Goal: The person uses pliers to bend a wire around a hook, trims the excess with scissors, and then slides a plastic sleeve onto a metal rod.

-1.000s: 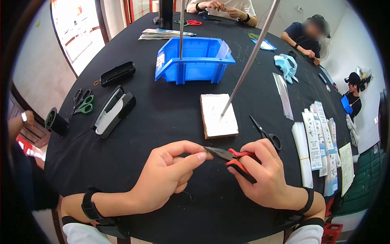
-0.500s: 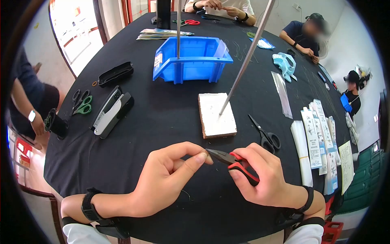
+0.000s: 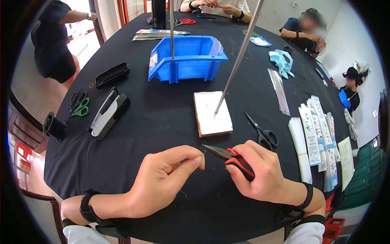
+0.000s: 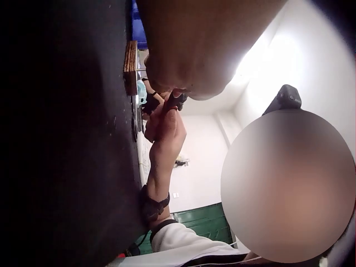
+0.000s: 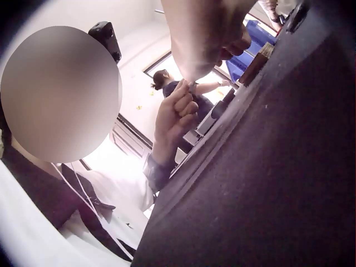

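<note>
In the head view my left hand [image 3: 164,181] pinches a thin, short strand [image 3: 204,153] between thumb and forefinger; most of it is hidden by the fingertips. My right hand [image 3: 260,173] grips needle-nose pliers [image 3: 219,152] by their red and black handles. Their dark pointed tips lie just above the left fingertips, pointing left. Both hands are over the black-covered table, in front of a white-topped block [image 3: 213,122] with a metal rod [image 3: 237,61] standing up from it. In the right wrist view the left hand [image 5: 175,114] shows its fingers curled in.
Black scissors [image 3: 264,134] lie right of the block. Behind it stands a blue bin [image 3: 187,67]. To the left are a stapler [image 3: 109,114], green-handled scissors [image 3: 81,107] and a black spool [image 3: 55,127]; printed paper strips [image 3: 310,136] lie right. Other people sit around the table.
The plier tips have come away from the left fingertips and now stand slightly above them. The thin strand shows at the fingers. A person at the left has walked toward the doorway.
</note>
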The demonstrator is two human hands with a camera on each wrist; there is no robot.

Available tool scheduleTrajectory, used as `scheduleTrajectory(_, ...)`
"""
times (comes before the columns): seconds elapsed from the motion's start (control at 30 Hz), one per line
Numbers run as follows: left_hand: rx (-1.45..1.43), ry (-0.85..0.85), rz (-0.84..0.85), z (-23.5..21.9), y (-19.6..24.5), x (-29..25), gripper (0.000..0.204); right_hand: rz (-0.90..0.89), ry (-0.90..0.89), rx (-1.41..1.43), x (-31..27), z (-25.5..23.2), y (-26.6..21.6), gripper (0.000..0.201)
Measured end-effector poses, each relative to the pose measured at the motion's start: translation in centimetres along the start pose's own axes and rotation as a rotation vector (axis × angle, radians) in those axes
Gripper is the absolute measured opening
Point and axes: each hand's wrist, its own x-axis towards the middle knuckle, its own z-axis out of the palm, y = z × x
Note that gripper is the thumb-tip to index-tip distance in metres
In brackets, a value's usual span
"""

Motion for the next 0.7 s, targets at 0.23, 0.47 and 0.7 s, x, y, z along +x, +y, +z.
scheduleTrajectory(0.23, 0.191, -0.003, 0.213, 0.0, -0.4, 0.2, 0.014, 0.067, -0.019, 0.101, 0.0, -0.2, -0.2, 0.021)
scheduleTrajectory(0.47, 0.051, 0.061, 0.002, -0.5, -0.1, 0.8, 0.012, 0.488, -0.213, 0.629, 0.3, -0.8, -0.1, 0.023)
scheduleTrajectory(0.7, 0.122, 0.174, -0.01, -0.5, -0.4, 1.3, 0.012, 0.767, -0.389, 0.985, 0.4, -0.9, 0.1, 0.023)
